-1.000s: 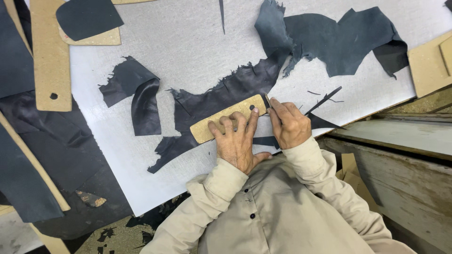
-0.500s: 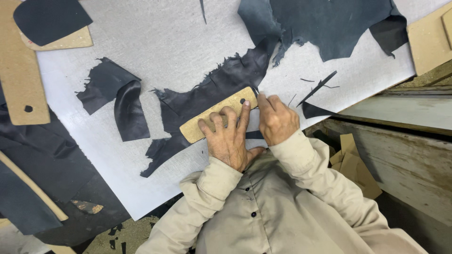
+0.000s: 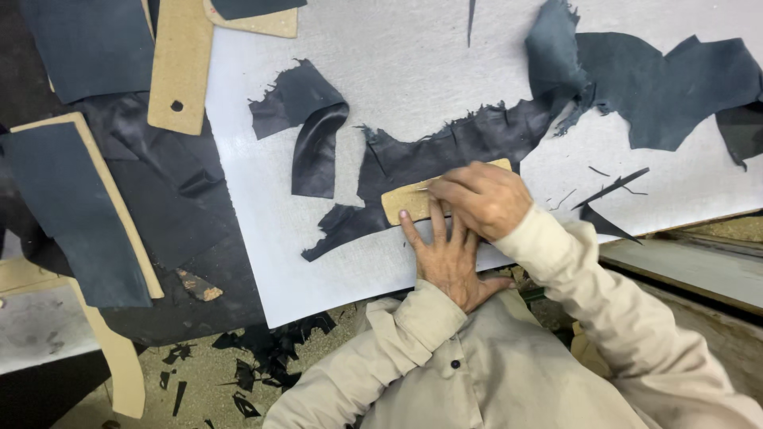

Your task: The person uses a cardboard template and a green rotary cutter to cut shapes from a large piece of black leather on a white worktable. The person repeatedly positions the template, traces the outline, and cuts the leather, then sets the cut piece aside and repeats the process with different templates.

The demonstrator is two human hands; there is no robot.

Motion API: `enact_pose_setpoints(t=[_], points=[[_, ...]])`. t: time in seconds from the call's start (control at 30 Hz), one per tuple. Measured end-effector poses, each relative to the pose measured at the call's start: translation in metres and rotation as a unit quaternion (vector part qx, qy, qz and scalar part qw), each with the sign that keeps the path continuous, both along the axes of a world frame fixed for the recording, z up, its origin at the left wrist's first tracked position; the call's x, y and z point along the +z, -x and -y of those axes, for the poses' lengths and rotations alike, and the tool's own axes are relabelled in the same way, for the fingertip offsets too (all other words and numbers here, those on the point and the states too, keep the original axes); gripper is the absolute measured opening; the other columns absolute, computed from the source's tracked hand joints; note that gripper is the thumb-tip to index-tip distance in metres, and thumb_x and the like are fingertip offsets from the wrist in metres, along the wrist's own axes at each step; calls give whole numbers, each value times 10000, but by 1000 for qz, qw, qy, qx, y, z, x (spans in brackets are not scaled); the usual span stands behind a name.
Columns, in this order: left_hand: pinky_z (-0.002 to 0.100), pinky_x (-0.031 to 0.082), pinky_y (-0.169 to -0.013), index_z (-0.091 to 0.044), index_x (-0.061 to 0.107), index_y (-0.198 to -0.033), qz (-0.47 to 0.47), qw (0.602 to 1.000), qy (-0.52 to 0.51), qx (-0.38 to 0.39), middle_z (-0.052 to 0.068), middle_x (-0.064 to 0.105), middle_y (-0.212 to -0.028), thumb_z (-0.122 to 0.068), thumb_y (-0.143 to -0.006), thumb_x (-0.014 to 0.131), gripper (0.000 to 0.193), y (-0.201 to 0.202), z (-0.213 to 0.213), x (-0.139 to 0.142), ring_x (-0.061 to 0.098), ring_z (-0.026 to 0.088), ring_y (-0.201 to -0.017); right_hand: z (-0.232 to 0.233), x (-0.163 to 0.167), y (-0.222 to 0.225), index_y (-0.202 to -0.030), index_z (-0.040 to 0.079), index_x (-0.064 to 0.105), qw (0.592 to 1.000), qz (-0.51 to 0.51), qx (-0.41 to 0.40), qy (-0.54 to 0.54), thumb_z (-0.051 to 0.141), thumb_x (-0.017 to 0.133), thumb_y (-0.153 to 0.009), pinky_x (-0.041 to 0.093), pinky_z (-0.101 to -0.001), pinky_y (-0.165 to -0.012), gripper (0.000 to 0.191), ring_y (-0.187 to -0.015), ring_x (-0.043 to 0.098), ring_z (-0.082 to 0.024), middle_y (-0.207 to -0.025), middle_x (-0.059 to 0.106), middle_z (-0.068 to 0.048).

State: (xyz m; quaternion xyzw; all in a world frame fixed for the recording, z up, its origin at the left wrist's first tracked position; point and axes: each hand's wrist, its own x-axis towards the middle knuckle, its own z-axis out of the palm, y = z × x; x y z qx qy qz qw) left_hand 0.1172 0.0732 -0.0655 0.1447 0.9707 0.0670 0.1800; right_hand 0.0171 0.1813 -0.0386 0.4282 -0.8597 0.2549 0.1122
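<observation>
Head view: the tan pattern piece (image 3: 409, 200) lies flat on a long ragged strip of dark leather (image 3: 445, 155), near the front edge of the white cutting board (image 3: 381, 79). The left hand (image 3: 449, 256) sits just below the pattern piece, fingers spread and pressed flat, their tips on its lower edge. The right hand (image 3: 481, 199) covers the right part of the pattern piece, fingers curled together around a thin blade (image 3: 420, 189) whose tip touches the pattern piece's top face; the grip itself is partly hidden. Left of the pattern piece, a folded dark scrap (image 3: 306, 127) rests on the board. Right of it lie thin dark slivers (image 3: 608, 191). Far left of it, off the board, a long tan template with a hole (image 3: 179, 67) lies among dark sheets.
</observation>
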Motion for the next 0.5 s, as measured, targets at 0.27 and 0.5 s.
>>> enact_pose_setpoints(t=[0.27,0.5], points=[[824,-73,-1072,-260,247,-1609,-12,1000,-18,-4,84,141,-1701,-1004,-619,366,1244,-10,-3,-32,-37,482,-1510,44,-23,24,-1147,-3,755,991,0,133,-35,150,746,-814,564,-342,-675,366,-794,637,-215,-945,683,-67],[823,-46,-1074,-243,203,-1608,43,998,34,-19,99,100,-1691,-1011,-661,361,1230,-10,-3,-25,-17,466,-1516,36,-33,15,-1094,-39,743,988,-57,132,-59,135,753,-759,589,-336,-708,378,-857,666,-214,-964,698,-77]])
